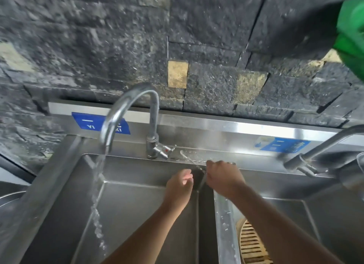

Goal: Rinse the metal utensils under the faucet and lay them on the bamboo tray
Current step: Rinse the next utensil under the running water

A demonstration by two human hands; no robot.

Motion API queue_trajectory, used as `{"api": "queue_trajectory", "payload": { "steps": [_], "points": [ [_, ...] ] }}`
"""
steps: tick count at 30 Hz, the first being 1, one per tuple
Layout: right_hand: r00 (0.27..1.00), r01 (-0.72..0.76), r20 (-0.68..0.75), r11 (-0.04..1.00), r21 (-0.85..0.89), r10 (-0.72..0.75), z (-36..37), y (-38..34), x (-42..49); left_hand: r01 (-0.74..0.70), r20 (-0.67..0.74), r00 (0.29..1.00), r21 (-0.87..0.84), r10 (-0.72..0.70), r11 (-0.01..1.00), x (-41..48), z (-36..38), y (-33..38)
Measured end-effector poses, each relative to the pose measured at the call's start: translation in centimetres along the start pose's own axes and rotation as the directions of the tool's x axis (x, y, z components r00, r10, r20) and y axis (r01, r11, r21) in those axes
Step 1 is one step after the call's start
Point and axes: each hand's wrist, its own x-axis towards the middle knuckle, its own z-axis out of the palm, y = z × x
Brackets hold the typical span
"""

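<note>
Two bare forearms run up from the lower edge, no sleeves, watch, bracelet or rings showing, ending in an ungloved left hand [178,186] and an ungloved right hand [223,178] with short, unpainted nails on the fingers [188,176].

1. My right hand [222,177] hides most of the thin metal utensil [190,160]; its type is unclear.
2. The bamboo tray [251,244] is cut off at the bottom edge.
3. The green object [350,27], upper right, is blurred and cropped.
</note>
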Motion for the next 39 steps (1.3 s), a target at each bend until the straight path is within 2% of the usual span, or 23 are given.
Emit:
{"api": "queue_trajectory", "payload": {
  "steps": [2,3,5,8,10,14,17,19,22,25,28,30,39],
  "points": [
    [1.0,-0.013,0.003,0.998,0.057,0.013,-0.1,-2.8,-2.0,0.189,0.039,0.981,-0.347,-0.187,0.919,-2.3,-1.7,0.2],
    [0.999,-0.03,0.018,0.992,0.121,0.028,-0.2,-4.3,-3.0,0.251,0.073,0.967,-0.451,-0.245,0.857,-3.3,-2.7,0.1],
    [0.996,-0.08,0.061,0.958,0.276,0.066,-0.5,-7.5,-4.6,0.31,0.119,0.948,-0.565,-0.296,0.765,-5.1,-4.8,-0.6],
    [0.994,-0.102,0.066,0.9,0.425,0.082,-0.9,-12.7,-6.4,0.314,0.116,0.939,-0.673,-0.324,0.67,-7.6,-8.1,-1.9],
    [0.997,-0.072,0.057,0.887,0.456,0.052,-0.8,-16.6,-7.2,0.292,0.057,0.937,-0.668,-0.345,0.684,-8.8,-10.1,-2.9],
    [0.995,-0.097,0.075,0.845,0.526,0.068,-0.2,-23.2,-8.3,0.207,-0.109,0.94,-0.57,-0.323,0.795,-10.5,-14.4,-5.1],
    [0.989,-0.151,0.101,0.76,0.632,0.112,-0.1,-26.3,-8.6,0.213,-0.102,0.94,-0.568,-0.326,0.795,-11.3,-17.8,-6.4],
    [0.972,-0.227,0.134,0.631,0.742,0.193,-0.2,-27.5,-8.4,0.236,-0.082,0.94,-0.548,-0.332,0.802,-11.8,-19.7,-7.2],
    [0.936,-0.309,0.212,0.372,0.875,0.28,-0.8,-28.9,-7.7,0.23,-0.089,0.947,-0.481,-0.308,0.846,-12.5,-21.7,-8.7],
    [0.925,-0.352,0.321,0.138,0.926,0.201,-1.5,-30.3,-6.7,0.201,-0.066,0.964,-0.455,-0.258,0.867,-13.5,-22.7,-10.0],
    [0.927,-0.363,0.362,-0.009,0.932,0.098,-2.1,-31.3,-6.3,0.196,-0.017,0.973,-0.464,-0.231,0.864,-13.9,-23.1,-10.6],
    [0.932,-0.346,0.353,-0.093,0.934,0.081,-2.1,-31.5,-6.3,0.194,0.016,0.978,-0.429,-0.208,0.882,-14.1,-23.2,-10.7],
    [0.957,-0.254,0.265,-0.1,0.962,0.12,-1.8,-29.7,-5.3,0.157,0.019,0.986,-0.393,-0.163,0.906,-13.1,-22.3,-10.2]
  ]
}}
